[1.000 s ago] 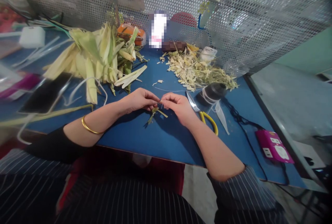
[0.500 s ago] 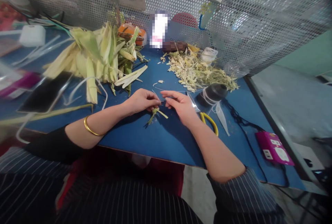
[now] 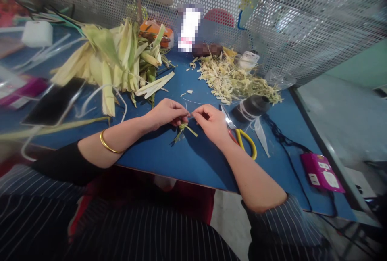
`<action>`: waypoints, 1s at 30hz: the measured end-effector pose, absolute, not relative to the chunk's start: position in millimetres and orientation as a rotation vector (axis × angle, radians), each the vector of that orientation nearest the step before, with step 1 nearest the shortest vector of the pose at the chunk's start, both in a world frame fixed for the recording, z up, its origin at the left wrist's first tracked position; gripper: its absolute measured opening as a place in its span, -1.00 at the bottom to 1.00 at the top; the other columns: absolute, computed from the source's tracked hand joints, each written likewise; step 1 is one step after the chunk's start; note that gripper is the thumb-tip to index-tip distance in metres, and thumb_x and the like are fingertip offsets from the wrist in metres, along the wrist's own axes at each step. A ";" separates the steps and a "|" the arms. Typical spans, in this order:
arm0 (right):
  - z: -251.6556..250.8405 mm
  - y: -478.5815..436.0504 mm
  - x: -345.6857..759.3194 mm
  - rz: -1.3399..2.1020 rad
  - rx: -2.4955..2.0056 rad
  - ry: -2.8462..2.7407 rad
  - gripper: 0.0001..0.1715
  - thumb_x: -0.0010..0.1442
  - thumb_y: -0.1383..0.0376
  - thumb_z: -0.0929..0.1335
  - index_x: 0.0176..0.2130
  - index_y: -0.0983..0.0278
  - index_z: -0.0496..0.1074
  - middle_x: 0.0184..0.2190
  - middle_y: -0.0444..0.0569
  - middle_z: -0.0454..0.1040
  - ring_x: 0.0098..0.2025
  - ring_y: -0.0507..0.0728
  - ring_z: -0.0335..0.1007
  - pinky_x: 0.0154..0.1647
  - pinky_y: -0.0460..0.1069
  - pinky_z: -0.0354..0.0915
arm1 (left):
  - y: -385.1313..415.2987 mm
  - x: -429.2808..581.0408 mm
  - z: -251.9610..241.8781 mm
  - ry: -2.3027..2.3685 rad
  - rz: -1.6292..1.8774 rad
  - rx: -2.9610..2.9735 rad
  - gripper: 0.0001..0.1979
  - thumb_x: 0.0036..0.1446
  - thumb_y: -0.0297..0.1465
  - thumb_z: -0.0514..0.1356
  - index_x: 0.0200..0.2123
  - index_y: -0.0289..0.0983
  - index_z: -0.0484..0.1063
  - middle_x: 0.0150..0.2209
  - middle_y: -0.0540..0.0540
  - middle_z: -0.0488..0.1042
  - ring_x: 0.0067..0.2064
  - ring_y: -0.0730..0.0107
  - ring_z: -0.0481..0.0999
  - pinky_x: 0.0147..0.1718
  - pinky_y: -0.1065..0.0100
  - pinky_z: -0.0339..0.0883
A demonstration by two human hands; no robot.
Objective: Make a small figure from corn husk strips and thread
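Note:
My left hand [image 3: 165,114] and my right hand [image 3: 211,122] meet over the middle of the blue table [image 3: 193,160]. The left hand's fingers are curled shut on a small knotted bundle of green and yellow leaf strips [image 3: 183,129] that hangs below the fingertips. The right hand pinches a thin pale thread [image 3: 199,103] just beside the bundle; the thread trails off toward the back right. A gold bangle [image 3: 106,145] sits on my left wrist.
Yellow-handled scissors [image 3: 242,138] lie right of my right hand. Behind them stand a dark thread spool [image 3: 250,105] and a heap of cut scraps [image 3: 232,81]. A pile of husk leaves [image 3: 117,59] and a phone [image 3: 54,101] lie left. A pink power strip [image 3: 322,168] sits at right.
My right hand, which had opened slightly and drawn away from the bundle, has come back and pinched close against my left fingertips. The view has shifted a little.

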State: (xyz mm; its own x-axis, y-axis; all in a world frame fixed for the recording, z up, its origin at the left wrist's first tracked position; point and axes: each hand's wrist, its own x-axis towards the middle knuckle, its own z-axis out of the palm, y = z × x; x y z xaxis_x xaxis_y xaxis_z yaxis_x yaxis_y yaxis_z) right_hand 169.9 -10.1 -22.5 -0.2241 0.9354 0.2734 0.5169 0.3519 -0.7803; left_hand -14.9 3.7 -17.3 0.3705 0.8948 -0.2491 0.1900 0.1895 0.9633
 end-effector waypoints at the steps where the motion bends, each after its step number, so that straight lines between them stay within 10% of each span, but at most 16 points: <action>1: -22.8 -10.0 169.8 0.707 -1.275 -1.867 -0.88 0.13 0.31 0.35 -0.45 0.23 0.43 -0.50 -0.12 0.38 -0.43 0.04 0.27 -0.39 -0.02 0.19 | 4.1 -15.3 -17.6 1.111 0.679 1.303 -0.80 0.04 -0.29 0.24 -0.45 -0.32 0.53 -0.41 -0.15 0.56 -0.53 0.56 0.40 -0.50 0.44 0.33; 18: -22.9 -9.7 170.4 0.753 -1.131 -1.936 -0.94 0.15 0.30 0.34 -0.31 0.22 0.44 -0.33 -0.07 0.47 -0.27 0.08 0.38 -0.18 0.03 0.30 | 5.6 -18.4 -16.4 1.085 0.749 1.298 -0.85 -0.11 -0.40 0.35 -0.41 -0.32 0.50 -0.56 -0.03 0.45 -0.55 0.55 0.37 -0.57 0.44 0.25; 22: -28.8 -3.7 171.3 0.932 -1.063 -1.888 -0.51 0.17 0.44 0.24 0.09 0.19 0.28 -0.05 -0.01 0.49 -0.12 0.08 0.44 -0.06 0.07 0.35 | 4.1 -15.4 -17.0 1.078 0.712 1.428 -0.87 -0.11 -0.42 0.32 -0.42 -0.33 0.50 -0.54 -0.05 0.48 -0.53 0.52 0.41 -0.59 0.46 0.25; 30: -36.3 -3.1 171.3 0.846 -1.119 -2.070 -0.54 0.14 0.46 0.27 0.05 0.23 0.32 -0.18 -0.04 0.55 -0.13 0.12 0.48 -0.04 0.09 0.36 | 7.7 -17.4 -25.9 1.072 0.874 1.792 -0.90 -0.07 -0.47 0.23 -0.42 -0.32 0.53 -0.45 -0.06 0.55 -0.43 0.47 0.48 -0.45 0.43 0.32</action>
